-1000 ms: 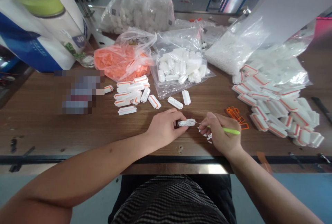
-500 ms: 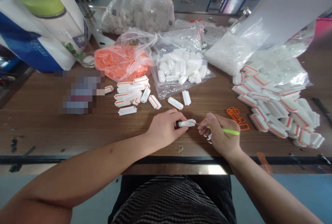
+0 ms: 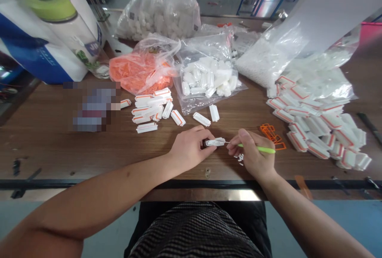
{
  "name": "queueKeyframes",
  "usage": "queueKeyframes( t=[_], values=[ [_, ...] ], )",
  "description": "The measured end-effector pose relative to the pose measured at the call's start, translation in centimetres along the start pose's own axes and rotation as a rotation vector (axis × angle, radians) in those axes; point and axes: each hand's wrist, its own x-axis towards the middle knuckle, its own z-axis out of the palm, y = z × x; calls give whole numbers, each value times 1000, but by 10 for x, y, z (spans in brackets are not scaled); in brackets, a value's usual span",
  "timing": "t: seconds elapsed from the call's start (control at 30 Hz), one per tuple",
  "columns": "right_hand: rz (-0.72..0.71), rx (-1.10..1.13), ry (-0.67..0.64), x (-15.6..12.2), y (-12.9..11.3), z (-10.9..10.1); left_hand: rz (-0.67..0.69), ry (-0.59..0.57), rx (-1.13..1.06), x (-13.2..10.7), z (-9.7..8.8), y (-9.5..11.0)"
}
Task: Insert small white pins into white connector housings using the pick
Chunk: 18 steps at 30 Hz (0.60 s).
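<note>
The brown table (image 3: 89, 150) spreads under me; on its right lies a heap of orange-edged white pieces (image 3: 316, 122), and beyond my hands sit a clear bag of white parts (image 3: 209, 77) and an orange-filled bag (image 3: 140, 71). My left hand (image 3: 191, 146) is closed in a pinch on one end of a white strip (image 3: 215, 142), near the table's front edge; my right hand (image 3: 253, 154) is curled pen-fashion round a green-handled tool (image 3: 265, 150), its thin tip at the strip's far end, contact too small to tell; tiny white bits (image 3: 240, 157) lie just beside my right fingers.
</note>
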Motion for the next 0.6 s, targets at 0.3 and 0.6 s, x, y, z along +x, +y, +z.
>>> queueKeyframes(
  t=[0.3, 0.6],
  values=[
    [75, 2, -9, 3, 2, -2, 18, -6, 17, -1, 0, 0],
    [126, 99, 14, 4, 7, -5, 15, -7, 18, 0, 0, -1]
  ],
)
